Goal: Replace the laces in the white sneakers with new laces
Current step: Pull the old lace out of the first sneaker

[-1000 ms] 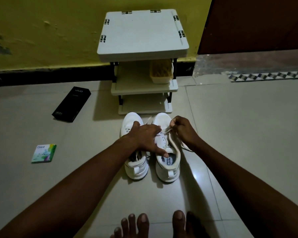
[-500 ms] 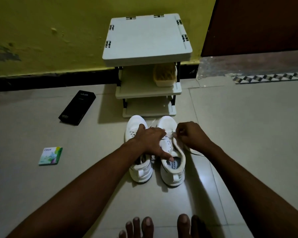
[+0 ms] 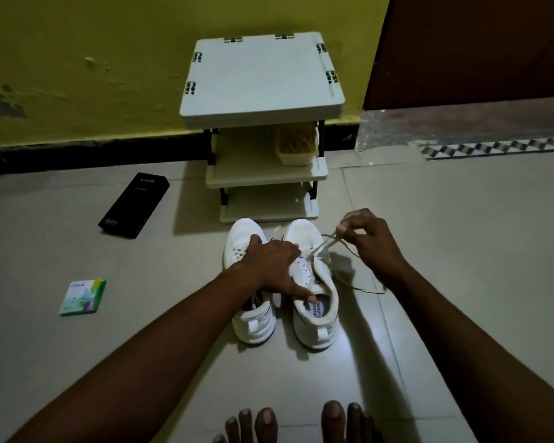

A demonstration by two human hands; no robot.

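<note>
Dim light lies on a pale tiled floor [image 3: 109, 362]. A scuffed yellow wall [image 3: 109, 59] with black skirting [image 3: 77, 156] backs a white three-tier rack [image 3: 263, 81]; a dark brown door [image 3: 477, 49] stands beside it.

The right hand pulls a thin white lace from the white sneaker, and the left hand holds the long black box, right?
Not quite. In the head view the left hand presses flat on the white sneakers; the long black box lies untouched on the floor. The right hand does pull the thin white lace.
</note>
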